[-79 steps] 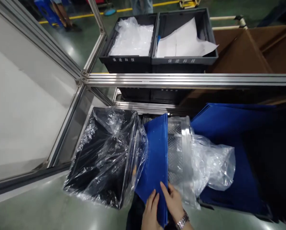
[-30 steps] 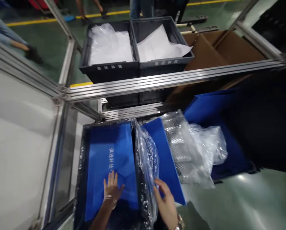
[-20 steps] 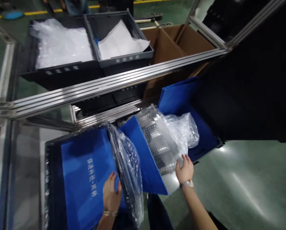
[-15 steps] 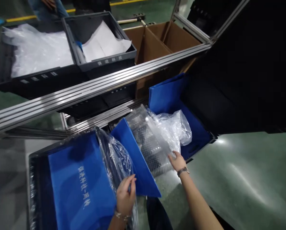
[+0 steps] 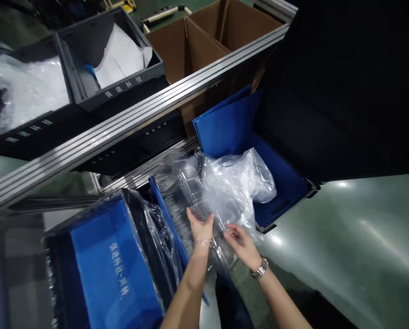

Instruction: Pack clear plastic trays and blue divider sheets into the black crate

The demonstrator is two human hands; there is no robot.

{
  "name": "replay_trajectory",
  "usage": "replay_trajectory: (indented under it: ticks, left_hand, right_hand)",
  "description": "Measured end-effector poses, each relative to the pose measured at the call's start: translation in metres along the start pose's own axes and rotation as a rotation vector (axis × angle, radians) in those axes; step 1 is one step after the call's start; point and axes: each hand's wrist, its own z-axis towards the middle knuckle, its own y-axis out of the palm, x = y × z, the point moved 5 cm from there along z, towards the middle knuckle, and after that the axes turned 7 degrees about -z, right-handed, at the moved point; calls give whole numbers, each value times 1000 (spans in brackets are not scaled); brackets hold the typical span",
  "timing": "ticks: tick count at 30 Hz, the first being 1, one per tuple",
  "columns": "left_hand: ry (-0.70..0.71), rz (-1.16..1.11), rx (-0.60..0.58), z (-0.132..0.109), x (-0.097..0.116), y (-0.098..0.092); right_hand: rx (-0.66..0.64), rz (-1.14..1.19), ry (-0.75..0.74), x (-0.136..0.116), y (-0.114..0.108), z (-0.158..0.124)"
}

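A clear moulded plastic tray point(image 5: 191, 183) lies tilted in a bin in front of me, its ribbed surface catching the light. My left hand point(image 5: 201, 226) is on the tray with thumb and forefinger spread wide; its other fingers are hidden. Close by, my right hand point(image 5: 243, 246) pinches the tray's right edge between thumb and bent fingers. A crumpled clear plastic bag point(image 5: 230, 183) lies against the tray on the right. Along the tray's left side stands a thin blue divider sheet point(image 5: 166, 212), seen nearly edge-on.
A plastic-lined bin at left holds a blue panel with white lettering point(image 5: 113, 269). More blue sheets point(image 5: 228, 121) stand in the right bin beside a raised black lid point(image 5: 341, 100). Behind a metal rail point(image 5: 136, 121) are grey crates point(image 5: 118, 89) and cardboard boxes point(image 5: 197, 41).
My left hand has moved right from beside the blue divider onto the tray. The divider has tipped toward the left bin. My right hand has shifted slightly down and left along the tray's edge.
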Motion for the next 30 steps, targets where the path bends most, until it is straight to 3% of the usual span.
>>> replay_trajectory:
  ticks: [3, 7, 10, 15, 21, 27, 30]
  left_hand:
    - [-42, -33, 0, -4, 7, -30]
    - [-73, -167, 55, -7, 8, -62]
    - [-75, -267, 74, -7, 5, -75]
    - [-52, -373, 92, -12, 3, -88]
    - [-93, -420, 87, -20, -3, -97]
    - [45, -409, -19, -23, 13, -106]
    - [84, -373, 10, -28, 25, -98]
  right_hand:
    - [-67, 226, 65, -2, 20, 7]
    - [-284, 428, 102, -19, 57, 15]
    - [-413, 486, 120, -30, 76, 14]
    - [-460, 458, 136, -37, 81, 8]
    - [-364, 292, 68, -50, 61, 4]
    - [-18, 32, -3, -54, -9, 13]
    - [113, -64, -19, -60, -34, 14]
